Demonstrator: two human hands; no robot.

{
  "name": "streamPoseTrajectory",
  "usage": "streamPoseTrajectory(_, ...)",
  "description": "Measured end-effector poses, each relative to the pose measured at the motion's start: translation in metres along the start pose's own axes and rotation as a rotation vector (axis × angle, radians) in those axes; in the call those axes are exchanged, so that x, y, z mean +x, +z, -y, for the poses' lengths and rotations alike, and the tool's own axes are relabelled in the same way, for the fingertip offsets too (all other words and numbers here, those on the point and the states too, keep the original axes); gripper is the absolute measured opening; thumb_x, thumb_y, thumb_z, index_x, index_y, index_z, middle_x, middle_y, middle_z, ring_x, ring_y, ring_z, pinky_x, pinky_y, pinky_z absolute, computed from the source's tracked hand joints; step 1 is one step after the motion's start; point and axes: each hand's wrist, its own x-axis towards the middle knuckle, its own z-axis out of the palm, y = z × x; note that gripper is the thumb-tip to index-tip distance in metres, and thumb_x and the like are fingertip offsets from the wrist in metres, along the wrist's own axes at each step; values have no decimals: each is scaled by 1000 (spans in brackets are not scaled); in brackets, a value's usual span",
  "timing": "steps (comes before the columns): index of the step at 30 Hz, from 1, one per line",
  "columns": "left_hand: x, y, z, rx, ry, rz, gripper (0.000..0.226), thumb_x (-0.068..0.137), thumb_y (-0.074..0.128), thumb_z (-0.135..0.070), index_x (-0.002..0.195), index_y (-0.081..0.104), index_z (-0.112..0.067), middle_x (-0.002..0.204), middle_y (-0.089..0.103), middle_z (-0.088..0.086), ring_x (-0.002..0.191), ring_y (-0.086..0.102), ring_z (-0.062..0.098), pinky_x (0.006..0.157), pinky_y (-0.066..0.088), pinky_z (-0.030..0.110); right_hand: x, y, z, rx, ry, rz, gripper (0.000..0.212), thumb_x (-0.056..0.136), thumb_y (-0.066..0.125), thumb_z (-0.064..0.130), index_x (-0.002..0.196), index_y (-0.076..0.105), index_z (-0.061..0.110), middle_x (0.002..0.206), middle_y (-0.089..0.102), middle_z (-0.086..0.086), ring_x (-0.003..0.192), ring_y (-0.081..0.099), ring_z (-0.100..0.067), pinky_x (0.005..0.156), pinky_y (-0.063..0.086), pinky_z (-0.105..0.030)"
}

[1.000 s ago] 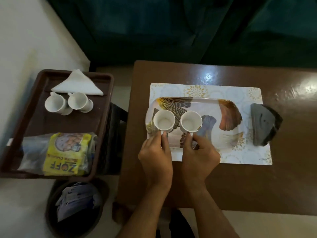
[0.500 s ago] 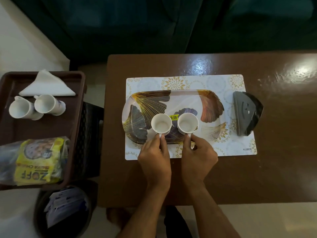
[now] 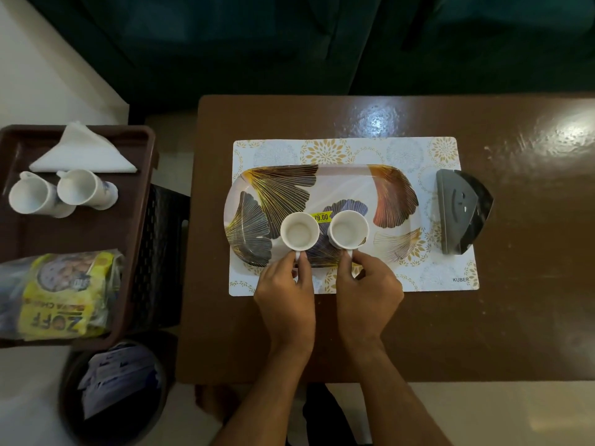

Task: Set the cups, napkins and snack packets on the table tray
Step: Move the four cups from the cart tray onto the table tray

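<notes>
White, empty cups (image 3: 299, 233) (image 3: 347, 228) stand upright on the leaf-patterned tray (image 3: 360, 185).

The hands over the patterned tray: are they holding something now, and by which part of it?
Yes. The left hand pinches the left cup by its handle, and the right hand pinches the right cup by its handle.

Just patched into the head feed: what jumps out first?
Two white cups stand upright on the leaf-patterned tray mid-table, the left hand and right hand each pinching a handle. On the brown side tray at left: two more cups, a napkin, snack packets.
</notes>
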Motion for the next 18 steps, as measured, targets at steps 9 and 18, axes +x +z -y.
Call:
streamPoseTrajectory(9,1,0,-2,-9,-30,10,12,95,74,-19,93,78,-9,78,74,3,74,68,19,71,45,24,1,-1,2,-27,8,1,11,89,76,25,88,79,14,77,76,-3,66,67,-23,65,54,-35)
streamPoseTrajectory(18,-1,-1,-6,-7,-59,45,19,98,72,-25,103,78,-8,89,76,5,84,70,20,75,51,26,2,-5,4,-24,16,31,16,91,74,28,94,81,14,85,78,-2,72,69,-21,69,55,-35)
